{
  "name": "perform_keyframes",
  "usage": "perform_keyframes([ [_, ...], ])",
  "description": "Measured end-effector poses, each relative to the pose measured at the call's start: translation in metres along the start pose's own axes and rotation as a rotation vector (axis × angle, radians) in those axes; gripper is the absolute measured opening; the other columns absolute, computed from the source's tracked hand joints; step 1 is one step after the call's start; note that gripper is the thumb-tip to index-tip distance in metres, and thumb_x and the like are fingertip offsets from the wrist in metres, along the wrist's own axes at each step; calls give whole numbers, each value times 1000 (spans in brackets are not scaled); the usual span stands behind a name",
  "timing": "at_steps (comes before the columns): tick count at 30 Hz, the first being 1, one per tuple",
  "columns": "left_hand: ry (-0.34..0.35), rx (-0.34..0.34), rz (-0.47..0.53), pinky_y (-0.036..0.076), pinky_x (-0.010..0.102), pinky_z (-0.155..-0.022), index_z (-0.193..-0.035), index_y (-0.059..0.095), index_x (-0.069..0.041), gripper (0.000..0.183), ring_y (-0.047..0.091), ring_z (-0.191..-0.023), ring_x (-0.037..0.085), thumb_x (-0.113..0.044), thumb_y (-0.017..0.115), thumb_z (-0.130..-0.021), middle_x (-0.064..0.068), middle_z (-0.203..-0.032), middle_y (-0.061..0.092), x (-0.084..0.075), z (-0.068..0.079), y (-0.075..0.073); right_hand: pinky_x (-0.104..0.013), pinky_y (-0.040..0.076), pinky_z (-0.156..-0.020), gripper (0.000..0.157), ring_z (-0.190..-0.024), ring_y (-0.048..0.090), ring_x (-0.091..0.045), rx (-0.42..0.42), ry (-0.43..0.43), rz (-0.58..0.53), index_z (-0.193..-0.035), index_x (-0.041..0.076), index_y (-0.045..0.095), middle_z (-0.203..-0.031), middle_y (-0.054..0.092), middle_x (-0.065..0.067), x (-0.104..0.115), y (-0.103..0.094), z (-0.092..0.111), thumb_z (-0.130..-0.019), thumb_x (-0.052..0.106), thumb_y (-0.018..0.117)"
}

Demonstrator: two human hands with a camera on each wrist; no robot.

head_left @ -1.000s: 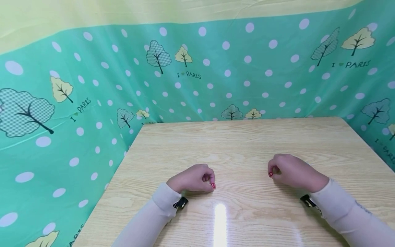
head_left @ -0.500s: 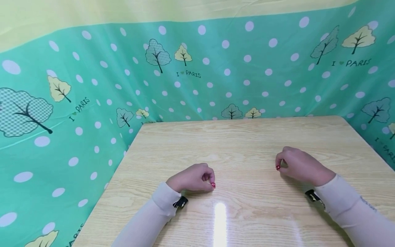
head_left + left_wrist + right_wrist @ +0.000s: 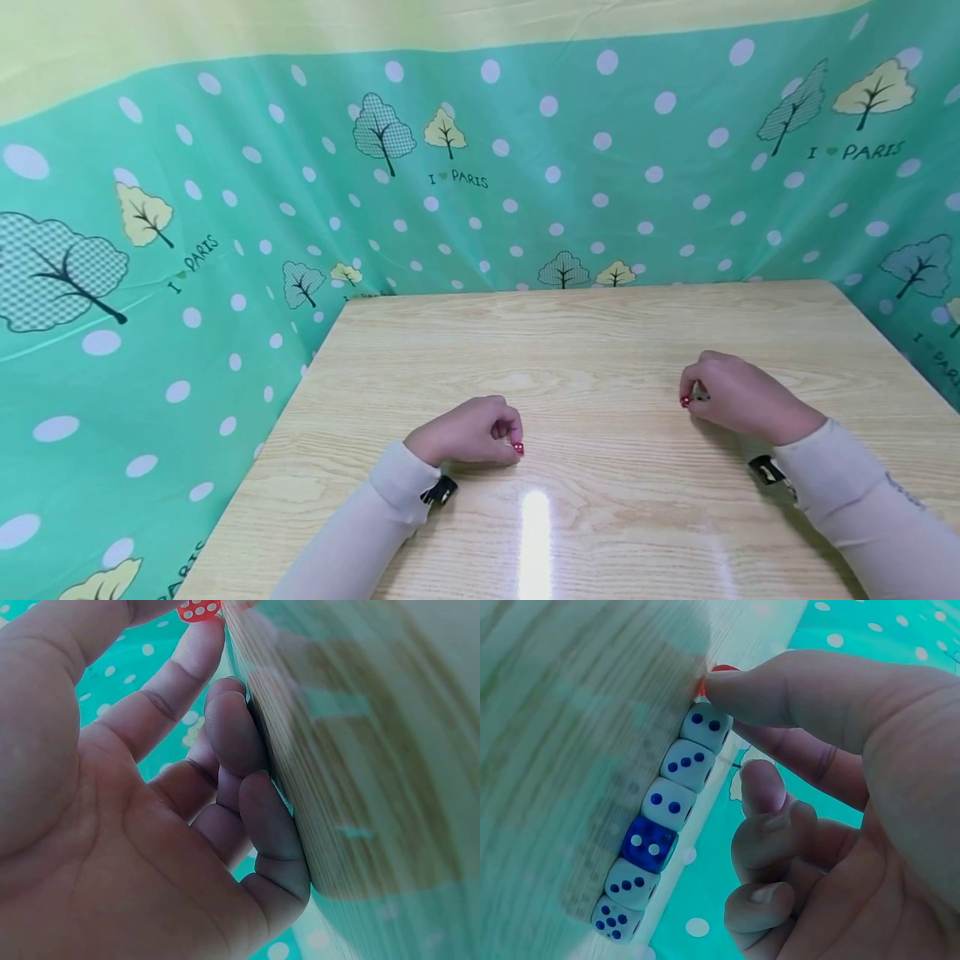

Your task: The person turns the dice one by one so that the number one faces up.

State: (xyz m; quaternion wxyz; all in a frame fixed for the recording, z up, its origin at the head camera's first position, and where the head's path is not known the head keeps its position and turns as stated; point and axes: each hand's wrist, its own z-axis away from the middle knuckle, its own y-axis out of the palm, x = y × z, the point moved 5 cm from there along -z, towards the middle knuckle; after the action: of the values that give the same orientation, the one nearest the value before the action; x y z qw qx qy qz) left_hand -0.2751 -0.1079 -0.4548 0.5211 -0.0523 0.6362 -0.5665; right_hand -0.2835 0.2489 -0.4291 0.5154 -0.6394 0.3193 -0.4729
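Between thumb and index finger, my left hand (image 3: pixel 472 429) pinches a small red die with white dots (image 3: pixel 199 609), low over the wooden table (image 3: pixel 585 350). Its other fingers are bent, close against the tabletop in the left wrist view. To the right and farther back, my right hand (image 3: pixel 746 396) pinches another red die (image 3: pixel 721 669), mostly covered by the thumb. That die sits at the end of a straight row on the table, beside a white die (image 3: pixel 706 727). Several white dice with blue dots and one blue die (image 3: pixel 649 844) form the row, largely hidden under the hand in the head view.
A green dotted cloth (image 3: pixel 450 217) with tree prints hangs behind the table and along both sides. A bright light reflection lies on the near tabletop. Each wrist carries a small black device (image 3: pixel 440 491) at the sleeve cuff.
My right hand has moved right and away from me across the table, keeping its pinch on the red die. My left hand has stayed in place with its die.
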Motion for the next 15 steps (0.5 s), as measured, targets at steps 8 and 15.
perform_keyframes([
  [8, -2, -1, 2, 43, 22, -71, -82, 67, -26, 15, 50, -80, 9, -24, 82, -85, 4, -93, 60, 0, 0, 0, -31, 42, -63, 18, -69, 46, -13, 9, 1, 6, -80, 23, 71, -85, 59, 1, 1, -1, 1, -80, 6, 79],
  [15, 2, 1, 6, 43, 22, -70, -82, 67, -26, 15, 50, -80, 9, -24, 82, -85, 5, -93, 60, 0, 1, 0, -31, 41, -63, 19, -69, 46, -15, 29, 14, 0, -80, 23, 70, -84, 58, 1, -1, -1, 1, -80, 6, 77],
])
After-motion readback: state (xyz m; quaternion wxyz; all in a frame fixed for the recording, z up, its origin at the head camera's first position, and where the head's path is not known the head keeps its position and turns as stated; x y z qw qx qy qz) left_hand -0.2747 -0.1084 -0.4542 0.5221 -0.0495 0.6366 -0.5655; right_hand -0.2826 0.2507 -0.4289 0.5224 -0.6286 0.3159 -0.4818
